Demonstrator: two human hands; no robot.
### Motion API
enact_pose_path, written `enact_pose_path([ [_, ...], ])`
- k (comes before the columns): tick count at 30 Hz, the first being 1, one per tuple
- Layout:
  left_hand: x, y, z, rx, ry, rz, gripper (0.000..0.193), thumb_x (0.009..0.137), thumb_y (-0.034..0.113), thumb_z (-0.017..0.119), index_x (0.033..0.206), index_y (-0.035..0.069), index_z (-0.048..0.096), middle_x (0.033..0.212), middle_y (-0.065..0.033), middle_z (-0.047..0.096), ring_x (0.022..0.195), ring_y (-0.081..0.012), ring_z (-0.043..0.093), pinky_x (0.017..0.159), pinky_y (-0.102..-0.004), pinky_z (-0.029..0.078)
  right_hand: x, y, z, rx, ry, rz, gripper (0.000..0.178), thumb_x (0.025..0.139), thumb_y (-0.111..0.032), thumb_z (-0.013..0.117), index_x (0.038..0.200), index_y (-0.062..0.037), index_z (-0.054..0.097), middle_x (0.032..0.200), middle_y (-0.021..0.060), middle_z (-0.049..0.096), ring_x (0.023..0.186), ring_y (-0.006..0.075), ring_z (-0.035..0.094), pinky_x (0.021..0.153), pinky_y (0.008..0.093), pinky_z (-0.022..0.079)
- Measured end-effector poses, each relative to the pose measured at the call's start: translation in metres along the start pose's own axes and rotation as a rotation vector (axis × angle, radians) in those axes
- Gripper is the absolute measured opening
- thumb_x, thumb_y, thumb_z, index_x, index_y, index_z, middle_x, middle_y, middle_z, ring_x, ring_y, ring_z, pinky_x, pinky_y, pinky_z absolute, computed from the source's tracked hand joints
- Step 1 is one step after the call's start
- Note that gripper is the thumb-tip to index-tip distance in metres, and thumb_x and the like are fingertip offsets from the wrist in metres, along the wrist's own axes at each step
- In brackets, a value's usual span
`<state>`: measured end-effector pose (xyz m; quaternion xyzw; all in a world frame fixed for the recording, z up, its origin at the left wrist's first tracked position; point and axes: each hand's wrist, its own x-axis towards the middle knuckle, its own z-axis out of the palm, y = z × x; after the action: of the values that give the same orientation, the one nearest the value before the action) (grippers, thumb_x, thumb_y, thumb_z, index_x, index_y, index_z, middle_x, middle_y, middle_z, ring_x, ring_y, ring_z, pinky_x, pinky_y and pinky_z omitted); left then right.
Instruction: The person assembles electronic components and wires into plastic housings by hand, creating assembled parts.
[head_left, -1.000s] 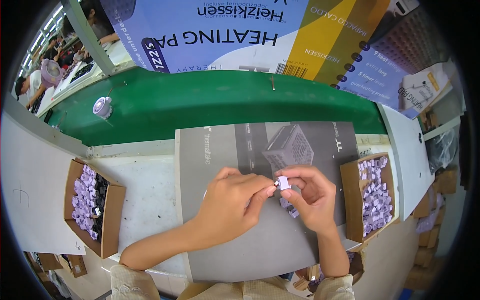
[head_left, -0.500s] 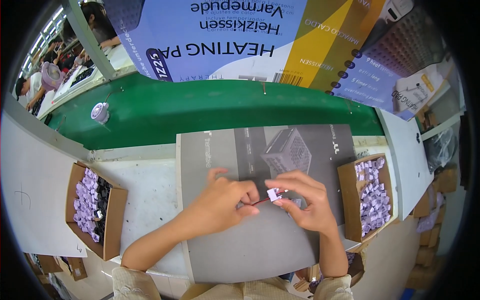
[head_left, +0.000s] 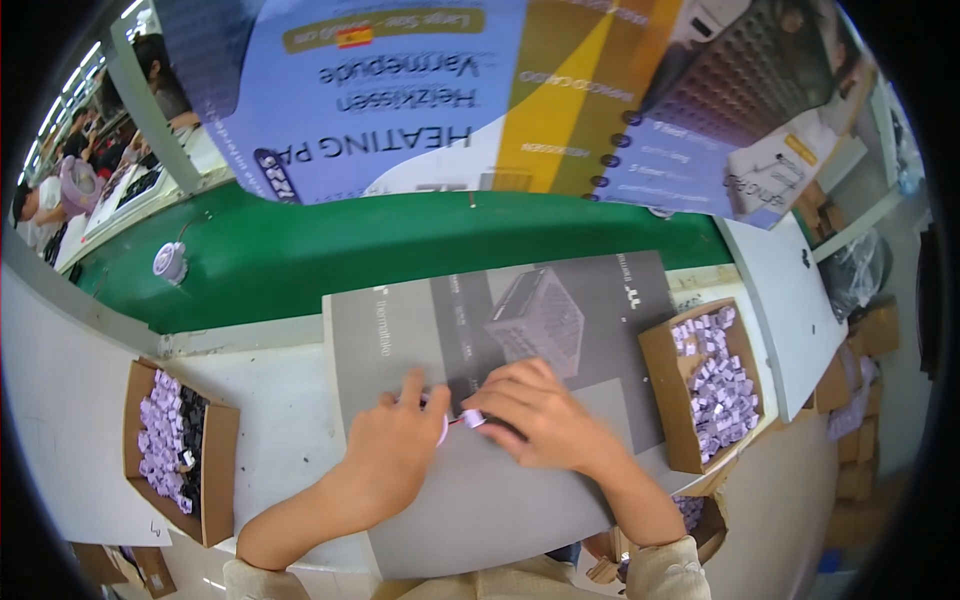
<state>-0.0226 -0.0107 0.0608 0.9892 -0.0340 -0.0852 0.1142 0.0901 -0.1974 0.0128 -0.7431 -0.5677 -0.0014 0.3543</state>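
Observation:
Over the grey printed cardboard sheet, my hands are close together. My right hand pinches a small white plastic connector with its thumb and fingertips; something dark, perhaps black wire, shows beneath those fingers. A short red wire runs from the connector toward my left hand. My left hand is closed, its index finger raised, around a pale curved part that shows at its fingertips; the rest of that part is hidden.
Cardboard boxes of small white pieces stand at left and right, the left one also holding black pieces. Beyond the sheet lies a green mat with a white round fitting. A large printed carton rises behind.
Both hands have shifted left and slightly nearer me with the connector. My right fingers have folded lower over it, and a pale curved part now shows at my left fingertips.

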Motion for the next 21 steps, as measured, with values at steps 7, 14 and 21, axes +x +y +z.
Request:
enact_pose_path([
  [7,0.015,-0.004,-0.003,-0.259,0.03,0.065,0.055,0.073,0.013,0.08,0.119,0.004,0.051,0.103,-0.0183,0.061,0.086,-0.0376,0.067,0.071,-0.0438,0.056,-0.001,-0.006,0.002,-0.051,0.1,0.029,0.034,0.075,-0.006,0.077,0.108,-0.0022,0.068,0.102,0.0094,0.067,0.098,0.028,0.061,0.082,0.0389,0.047],
  [14,0.017,-0.007,-0.02,-0.516,0.206,0.106,0.058,0.067,0.025,0.089,0.113,0.007,0.061,0.105,-0.0134,0.068,0.089,-0.0295,0.069,0.072,-0.0367,0.056,0.003,-0.009,-0.012,-0.009,0.276,-0.039,0.038,0.078,-0.008,0.076,0.113,-0.0014,0.065,0.103,0.0098,0.064,0.093,0.029,0.06,0.076,0.0388,0.045],
  [21,0.026,-0.009,-0.02,-0.552,0.296,0.205,0.058,0.068,0.024,0.088,0.117,0.007,0.061,0.104,-0.0111,0.07,0.09,-0.0308,0.069,0.074,-0.0381,0.056,0.003,-0.013,-0.017,0.017,0.395,-0.014,0.034,0.07,-0.003,0.08,0.104,-0.0014,0.072,0.095,0.0124,0.066,0.084,0.0296,0.064,0.073,0.0371,0.052],
])
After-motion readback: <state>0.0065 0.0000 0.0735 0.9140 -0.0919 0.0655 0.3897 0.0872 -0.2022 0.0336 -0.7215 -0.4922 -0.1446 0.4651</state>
